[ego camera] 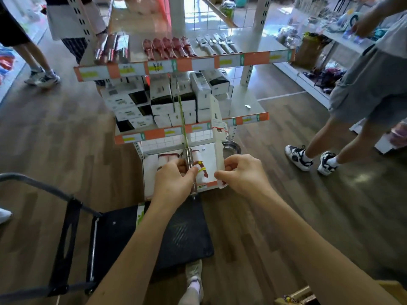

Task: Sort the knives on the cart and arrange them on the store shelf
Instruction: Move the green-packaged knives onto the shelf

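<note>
My left hand [176, 179] grips the steel handle of a knife [189, 159] whose thin blade, seen edge-on, points up and away toward the shelves. My right hand [240, 172] holds the lower end of a long white-packaged knife [217, 128], also pointing up. Both are held above the bottom shelf [152, 170], where red-and-white packaged items lie. The top shelf [187, 62] carries three rows of knives: steel cleavers [112, 49] left, red-handled ones [169, 48] in the middle, white-handled ones [218, 42] right. The black cart [176, 234] sits below my forearms.
The middle shelf is stacked with white and black boxes [167, 97]. A metal bowl [231, 147] sits beside the bottom shelf. People stand at the left [41, 78] and at the right [330, 137] of the shelving. The cart's handle [33, 183] rises at the left.
</note>
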Action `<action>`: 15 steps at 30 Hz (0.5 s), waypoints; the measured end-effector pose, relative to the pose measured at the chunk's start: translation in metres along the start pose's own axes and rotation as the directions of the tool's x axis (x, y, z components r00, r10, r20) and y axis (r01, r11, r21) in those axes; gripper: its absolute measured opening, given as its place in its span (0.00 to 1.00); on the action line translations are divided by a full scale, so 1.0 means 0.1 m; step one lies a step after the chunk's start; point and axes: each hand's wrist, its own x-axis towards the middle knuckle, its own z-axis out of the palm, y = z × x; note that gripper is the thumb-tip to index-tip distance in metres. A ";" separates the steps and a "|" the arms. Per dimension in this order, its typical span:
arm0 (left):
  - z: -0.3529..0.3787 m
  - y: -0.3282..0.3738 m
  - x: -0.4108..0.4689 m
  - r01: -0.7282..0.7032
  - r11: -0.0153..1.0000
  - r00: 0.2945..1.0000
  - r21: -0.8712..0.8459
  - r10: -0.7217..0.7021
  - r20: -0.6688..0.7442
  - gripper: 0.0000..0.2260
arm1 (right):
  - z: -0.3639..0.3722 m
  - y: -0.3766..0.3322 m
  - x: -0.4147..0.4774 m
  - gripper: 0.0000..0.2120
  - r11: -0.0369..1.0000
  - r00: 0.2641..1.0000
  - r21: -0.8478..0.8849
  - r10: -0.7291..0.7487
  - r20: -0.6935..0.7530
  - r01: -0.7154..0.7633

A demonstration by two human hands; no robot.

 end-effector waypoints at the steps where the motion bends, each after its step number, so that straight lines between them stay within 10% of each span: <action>1: 0.02 0.04 0.11 -0.001 1.000 1.000 -0.003 0.001 0.000 0.14 | -0.03 -0.02 0.11 0.13 1.000 1.000 0.008 0.005 0.007 -0.005; 15: 0.28 0.89 1.89 -0.142 0.990 0.990 0.025 0.142 0.007 0.11 | -0.62 -0.35 1.84 0.04 0.996 0.999 0.080 0.037 -0.038 -0.034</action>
